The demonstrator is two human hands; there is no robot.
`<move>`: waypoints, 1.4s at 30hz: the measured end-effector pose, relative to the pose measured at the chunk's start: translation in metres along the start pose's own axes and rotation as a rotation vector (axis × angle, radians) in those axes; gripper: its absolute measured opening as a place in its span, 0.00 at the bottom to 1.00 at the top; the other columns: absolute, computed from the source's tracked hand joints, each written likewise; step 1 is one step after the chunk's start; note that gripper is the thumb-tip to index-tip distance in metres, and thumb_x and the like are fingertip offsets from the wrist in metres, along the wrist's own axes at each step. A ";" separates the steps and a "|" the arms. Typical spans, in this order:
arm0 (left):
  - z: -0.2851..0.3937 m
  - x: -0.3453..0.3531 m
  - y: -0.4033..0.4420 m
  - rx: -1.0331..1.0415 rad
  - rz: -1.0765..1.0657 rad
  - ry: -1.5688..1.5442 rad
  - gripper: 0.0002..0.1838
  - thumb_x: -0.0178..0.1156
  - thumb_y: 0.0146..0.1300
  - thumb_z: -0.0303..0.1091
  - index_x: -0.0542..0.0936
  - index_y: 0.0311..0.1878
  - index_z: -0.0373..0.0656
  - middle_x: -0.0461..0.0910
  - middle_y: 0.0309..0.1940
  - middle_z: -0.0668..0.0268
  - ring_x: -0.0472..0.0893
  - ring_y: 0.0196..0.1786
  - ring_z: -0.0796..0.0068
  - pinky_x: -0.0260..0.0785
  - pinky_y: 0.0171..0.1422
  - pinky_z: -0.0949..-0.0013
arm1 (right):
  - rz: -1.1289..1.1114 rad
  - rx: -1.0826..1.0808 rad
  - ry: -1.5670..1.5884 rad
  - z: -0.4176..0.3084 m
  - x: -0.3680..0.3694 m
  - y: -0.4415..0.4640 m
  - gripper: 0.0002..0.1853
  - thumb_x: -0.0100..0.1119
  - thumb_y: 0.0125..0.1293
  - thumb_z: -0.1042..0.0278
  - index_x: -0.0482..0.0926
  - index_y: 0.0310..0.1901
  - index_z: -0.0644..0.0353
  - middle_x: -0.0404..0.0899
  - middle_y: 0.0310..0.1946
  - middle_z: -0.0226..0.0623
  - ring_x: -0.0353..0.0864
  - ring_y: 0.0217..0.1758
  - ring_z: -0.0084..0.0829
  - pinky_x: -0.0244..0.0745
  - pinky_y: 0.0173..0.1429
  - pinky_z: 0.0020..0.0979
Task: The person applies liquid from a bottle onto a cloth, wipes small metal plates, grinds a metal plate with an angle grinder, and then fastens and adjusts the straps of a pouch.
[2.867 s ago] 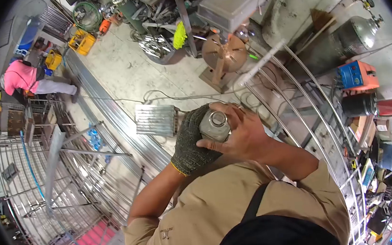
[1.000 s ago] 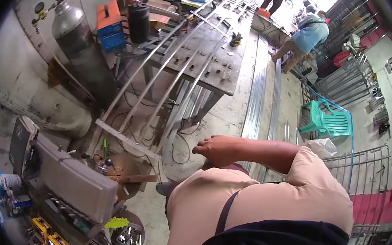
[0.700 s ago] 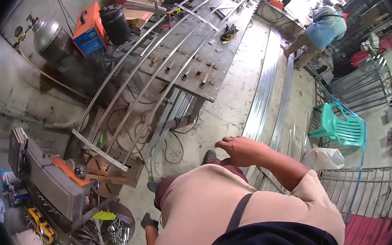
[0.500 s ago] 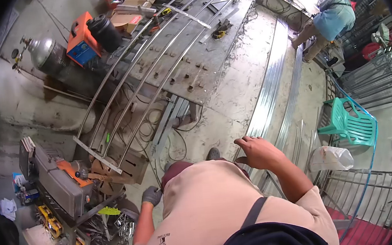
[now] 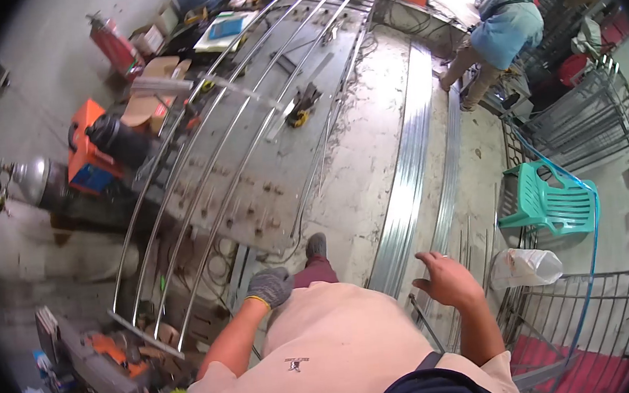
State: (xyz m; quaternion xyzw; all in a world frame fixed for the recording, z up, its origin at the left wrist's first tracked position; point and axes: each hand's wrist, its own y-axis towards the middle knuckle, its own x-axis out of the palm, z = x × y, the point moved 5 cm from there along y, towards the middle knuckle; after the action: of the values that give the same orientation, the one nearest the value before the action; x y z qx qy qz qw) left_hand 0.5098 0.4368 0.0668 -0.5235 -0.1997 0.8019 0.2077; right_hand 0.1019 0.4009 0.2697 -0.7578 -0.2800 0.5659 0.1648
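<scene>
Looking down, we find the worktable (image 5: 291, 146) at upper centre, presumably there to support the curved metal rack (image 5: 244, 92), whose near end overhangs at lower left. The metal strips (image 5: 405, 157) lie flat right of centre, probably because they are long. At lower centre, the gloved left hand (image 5: 270, 286) curls near the rack; we cannot tell whether it grips anything. The bare right hand (image 5: 450, 280) has its fingers loosely spread near the strips, perhaps for balance.
</scene>
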 end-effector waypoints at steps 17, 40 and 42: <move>0.201 -0.224 0.289 0.397 0.354 -0.239 0.14 0.67 0.77 0.49 0.92 0.51 0.51 0.91 0.39 0.50 0.90 0.42 0.42 0.82 0.45 0.45 | 0.000 0.038 0.049 0.113 -0.217 0.210 0.36 0.76 0.76 0.50 0.76 0.78 0.58 0.84 0.69 0.51 0.87 0.67 0.54 0.83 0.73 0.47; 0.417 -0.347 0.526 0.267 0.509 -0.167 0.16 0.66 0.77 0.45 0.92 0.57 0.46 0.92 0.51 0.49 0.90 0.55 0.40 0.84 0.60 0.46 | 0.122 -1.858 0.218 0.136 -0.577 0.319 0.16 0.66 0.73 0.65 0.87 0.54 0.67 0.83 0.45 0.45 0.86 0.50 0.48 0.82 0.60 0.53; 0.428 -0.363 0.544 0.310 0.542 -0.203 0.16 0.66 0.77 0.44 0.92 0.57 0.46 0.92 0.50 0.48 0.90 0.53 0.39 0.84 0.59 0.46 | 0.236 -1.862 0.143 0.117 -0.584 0.337 0.14 0.63 0.72 0.63 0.85 0.49 0.66 0.83 0.42 0.45 0.87 0.49 0.47 0.81 0.61 0.52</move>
State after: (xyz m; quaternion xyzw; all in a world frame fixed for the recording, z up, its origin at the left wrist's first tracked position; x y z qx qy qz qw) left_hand 0.1806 -0.2580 0.2079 -0.4373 0.0515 0.8968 0.0428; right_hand -0.0476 -0.2301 0.4901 -0.6412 -0.5302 0.0797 -0.5489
